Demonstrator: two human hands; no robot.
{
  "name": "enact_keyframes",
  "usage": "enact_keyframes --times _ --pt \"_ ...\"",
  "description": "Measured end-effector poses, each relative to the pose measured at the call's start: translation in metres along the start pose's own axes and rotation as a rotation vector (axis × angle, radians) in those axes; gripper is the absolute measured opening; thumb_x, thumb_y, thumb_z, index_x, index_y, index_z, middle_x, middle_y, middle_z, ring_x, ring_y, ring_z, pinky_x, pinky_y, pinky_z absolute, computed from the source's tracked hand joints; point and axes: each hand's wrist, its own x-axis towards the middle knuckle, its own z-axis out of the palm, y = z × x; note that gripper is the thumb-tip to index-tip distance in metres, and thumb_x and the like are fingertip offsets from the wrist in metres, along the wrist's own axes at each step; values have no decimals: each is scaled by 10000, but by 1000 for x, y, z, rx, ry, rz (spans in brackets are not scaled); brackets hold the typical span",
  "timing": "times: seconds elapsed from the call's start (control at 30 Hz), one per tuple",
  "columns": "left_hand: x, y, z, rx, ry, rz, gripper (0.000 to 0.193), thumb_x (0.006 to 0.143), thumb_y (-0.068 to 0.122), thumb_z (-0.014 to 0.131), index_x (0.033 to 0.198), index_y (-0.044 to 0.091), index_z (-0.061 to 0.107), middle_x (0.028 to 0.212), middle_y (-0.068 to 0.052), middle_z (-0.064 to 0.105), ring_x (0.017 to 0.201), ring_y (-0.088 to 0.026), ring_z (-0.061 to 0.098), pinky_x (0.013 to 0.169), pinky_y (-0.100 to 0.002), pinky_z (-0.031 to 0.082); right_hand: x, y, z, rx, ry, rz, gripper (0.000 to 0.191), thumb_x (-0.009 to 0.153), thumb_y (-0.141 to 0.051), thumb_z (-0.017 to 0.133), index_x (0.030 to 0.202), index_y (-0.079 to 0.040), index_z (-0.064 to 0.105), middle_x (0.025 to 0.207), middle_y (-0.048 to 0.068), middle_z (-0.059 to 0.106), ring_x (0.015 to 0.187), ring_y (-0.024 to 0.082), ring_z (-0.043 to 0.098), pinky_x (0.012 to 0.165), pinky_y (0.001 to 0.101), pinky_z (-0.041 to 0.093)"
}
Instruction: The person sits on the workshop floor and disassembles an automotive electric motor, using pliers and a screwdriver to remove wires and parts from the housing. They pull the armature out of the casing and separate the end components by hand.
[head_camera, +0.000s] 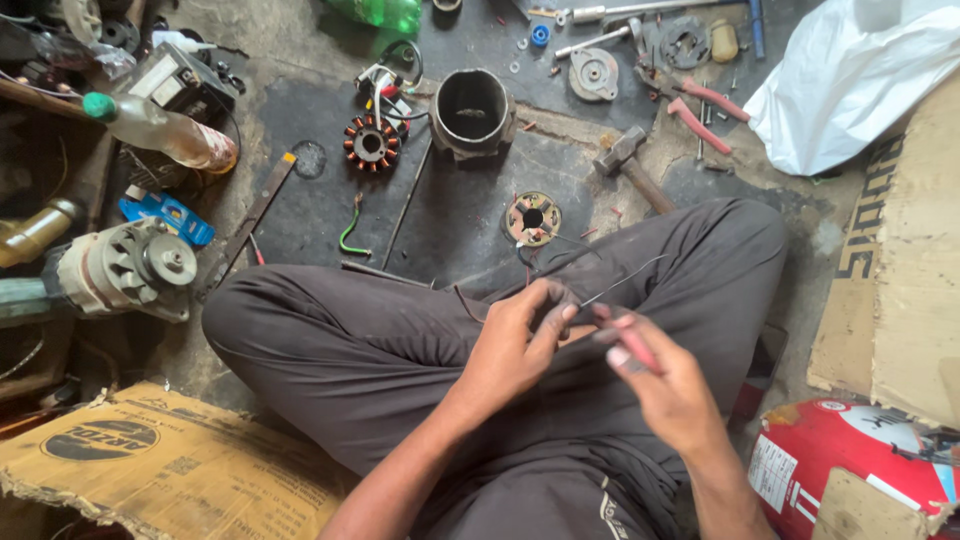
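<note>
Here the left hand (515, 345) is curled nearly closed over the lap, its fingertips pinching a thin wire (622, 283) that runs up and away from the hand towards the knee. The right hand (665, 385) sits just beside it, fingers closed around a small red-handled tool (634, 345) whose tip points at the spot where the left fingers grip the wire. The two hands almost touch.

Just beyond the left hand, on the dark floor, lies a small round coil plate (532, 218) with thin leads trailing back towards the hands. Further out from it stands a dark metal cylinder (471, 112), with a copper-wound ring (371, 144) to its left. A hammer (628, 165) lies beyond the right hand, and red-handled pliers (700, 112) lie further out again. Well off to the left of the left hand rest a motor (125, 268) and a plastic bottle (160, 130). A red box (850, 460) sits close to the right of the right forearm.
</note>
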Motion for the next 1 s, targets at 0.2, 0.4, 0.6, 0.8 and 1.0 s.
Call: enact_keyframes --times 0.2,0.4,0.6,0.8,1.0 --pt "-1 -1 5 -40 7 -84 166 1000 152 612 1005 -13 594 768 -122 629 634 -186 637 597 -339 497 -6 -27 21 -509 89 -259 339 785 62 550 1120 63 605 1198 204 622 1053 313 639 921 339 494" --pt "-5 -12 6 72 -69 355 201 958 128 668 1024 -12 539 881 -163 525 796 -322 555 715 -407 472 4 2 1 -256 1 -24 283 754 106 486 975 52 654 943 94 616 812 176 598 729 256 477" --pt "2 -42 10 -12 -114 293 251 899 97 758 852 12 526 761 -122 517 669 -258 496 627 -357 443 4 42 -11 401 -93 378 449 627 145 485 1017 79 698 865 68 609 776 141 537 621 218 406" --pt "1 -56 18 -102 -84 226 257 886 82 793 818 28 551 681 -70 536 592 -144 466 557 -299 417 2 42 -9 413 10 479 537 607 151 477 1085 81 712 847 93 641 754 153 537 551 226 403" --pt "2 -63 24 -63 47 185 514 875 114 838 657 46 377 600 -45 428 589 -72 356 503 -287 338 2 42 0 514 17 386 482 631 145 482 1072 108 675 906 108 660 822 199 597 624 229 453"
